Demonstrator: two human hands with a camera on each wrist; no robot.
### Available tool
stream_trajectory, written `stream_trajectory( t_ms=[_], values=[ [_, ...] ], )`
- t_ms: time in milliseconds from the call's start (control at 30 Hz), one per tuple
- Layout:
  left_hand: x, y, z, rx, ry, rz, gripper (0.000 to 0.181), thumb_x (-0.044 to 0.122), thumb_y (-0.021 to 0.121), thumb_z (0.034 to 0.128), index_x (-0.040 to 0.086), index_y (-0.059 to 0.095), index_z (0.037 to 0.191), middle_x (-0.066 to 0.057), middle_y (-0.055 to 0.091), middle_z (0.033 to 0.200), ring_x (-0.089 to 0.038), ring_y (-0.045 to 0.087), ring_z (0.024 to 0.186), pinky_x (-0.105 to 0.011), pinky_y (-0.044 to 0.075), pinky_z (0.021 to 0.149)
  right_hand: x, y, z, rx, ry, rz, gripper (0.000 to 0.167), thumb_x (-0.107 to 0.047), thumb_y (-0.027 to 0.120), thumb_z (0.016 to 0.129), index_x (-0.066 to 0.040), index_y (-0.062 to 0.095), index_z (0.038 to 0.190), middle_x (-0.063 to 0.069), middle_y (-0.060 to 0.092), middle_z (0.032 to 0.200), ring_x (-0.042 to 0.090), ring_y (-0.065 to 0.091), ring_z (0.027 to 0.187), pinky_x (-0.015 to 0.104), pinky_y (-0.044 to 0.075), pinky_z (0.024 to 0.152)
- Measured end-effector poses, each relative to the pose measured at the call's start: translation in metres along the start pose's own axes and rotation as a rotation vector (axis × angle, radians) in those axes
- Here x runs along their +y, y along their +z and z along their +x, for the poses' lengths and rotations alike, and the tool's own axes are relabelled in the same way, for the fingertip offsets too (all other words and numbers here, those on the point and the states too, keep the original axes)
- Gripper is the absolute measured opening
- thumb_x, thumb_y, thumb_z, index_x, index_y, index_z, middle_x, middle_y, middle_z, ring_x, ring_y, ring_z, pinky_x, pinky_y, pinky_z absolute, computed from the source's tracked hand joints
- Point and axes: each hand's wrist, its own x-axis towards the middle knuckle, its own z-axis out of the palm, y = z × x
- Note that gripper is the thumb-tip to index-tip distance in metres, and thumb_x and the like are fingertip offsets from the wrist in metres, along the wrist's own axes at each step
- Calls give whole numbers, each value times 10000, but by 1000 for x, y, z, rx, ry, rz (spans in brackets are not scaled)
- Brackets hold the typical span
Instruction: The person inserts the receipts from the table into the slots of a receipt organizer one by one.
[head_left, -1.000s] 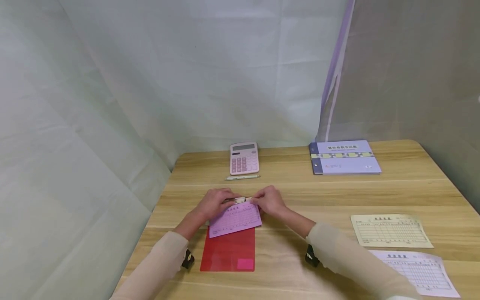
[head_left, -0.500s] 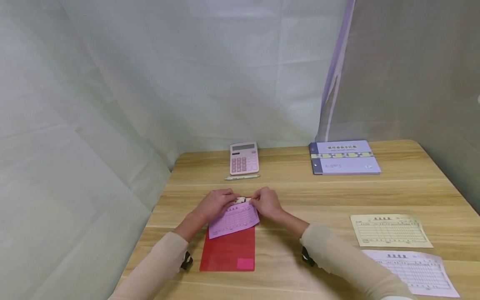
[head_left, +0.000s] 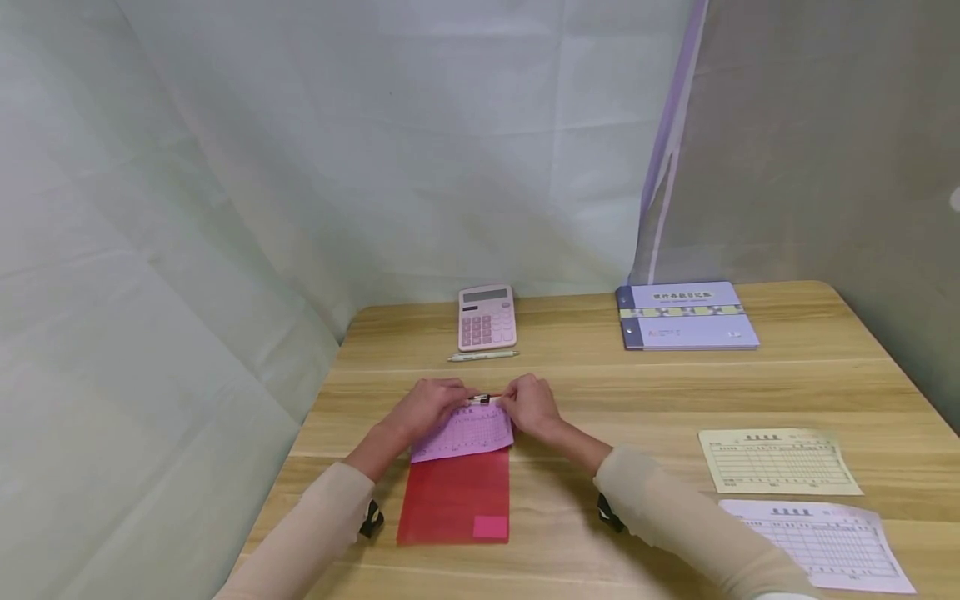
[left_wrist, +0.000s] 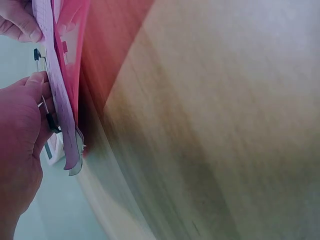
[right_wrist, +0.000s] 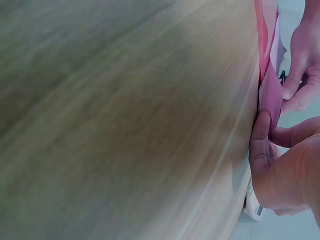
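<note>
A purple printed form (head_left: 468,433) lies over the upper part of a red folder (head_left: 453,500), its lower edge slightly slanted. A metal wire clip (head_left: 480,400) with black ends sits at the folder's top edge. My left hand (head_left: 429,408) pinches the clip's wire; the left wrist view shows the fingers (left_wrist: 36,80) curled at it. At the top right corner, my right hand (head_left: 532,406) pinches the form's edge between thumb and finger, seen close in the right wrist view. Whether it also grips the folder, I cannot tell. The fingers partly hide the form's upper edge.
Beyond the hands lie a pen (head_left: 483,356) and a pink calculator (head_left: 487,318). A purple ledger book (head_left: 686,333) is at the back right. Two more forms, one yellow (head_left: 780,462) and one pale lilac (head_left: 825,542), lie on the wooden table (head_left: 600,375) at the right.
The purple form has shifted slightly left and its lower edge has come up, baring more of the red folder. My right hand has moved a little to the left; the left hand has hardly moved.
</note>
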Motion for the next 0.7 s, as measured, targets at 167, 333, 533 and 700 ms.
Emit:
stream_trajectory(
  t_ms=[167, 333, 533, 700],
  values=[
    [1, 0, 0, -9, -5, 21, 289, 136, 691, 1046, 152, 760, 1326, -16, 766, 1094, -186, 748, 1003, -363, 605, 885, -2, 2, 1, 18, 19, 21, 105, -73, 825, 921, 2, 809, 849, 42, 725, 680, 75, 567, 460, 230, 461, 448],
    [2, 0, -1, -21, -22, 12, 295, 145, 685, 1052, 144, 753, 1339, -23, 761, 1123, -204, 743, 1043, -388, 596, 924, -2, 4, 1, 42, 15, 18, 115, -72, 815, 926, -3, 804, 835, 28, 700, 631, 44, 513, 391, 230, 445, 419],
    [2, 0, -1, -15, -20, 17, 299, 153, 705, 1039, 138, 756, 1333, -19, 755, 1120, -207, 742, 1037, -397, 597, 925, -1, 5, 0, 75, -9, -7, 127, -69, 812, 925, -14, 799, 811, 18, 690, 609, 28, 488, 368, 236, 438, 425],
    [2, 2, -2, -17, -16, 1, 300, 204, 732, 1028, 147, 765, 1321, 20, 731, 1073, -144, 711, 984, -356, 593, 913, 0, 6, 2, 60, -3, 4, 127, -69, 811, 928, -6, 803, 817, 4, 668, 568, 37, 501, 366, 231, 444, 431]
  ],
)
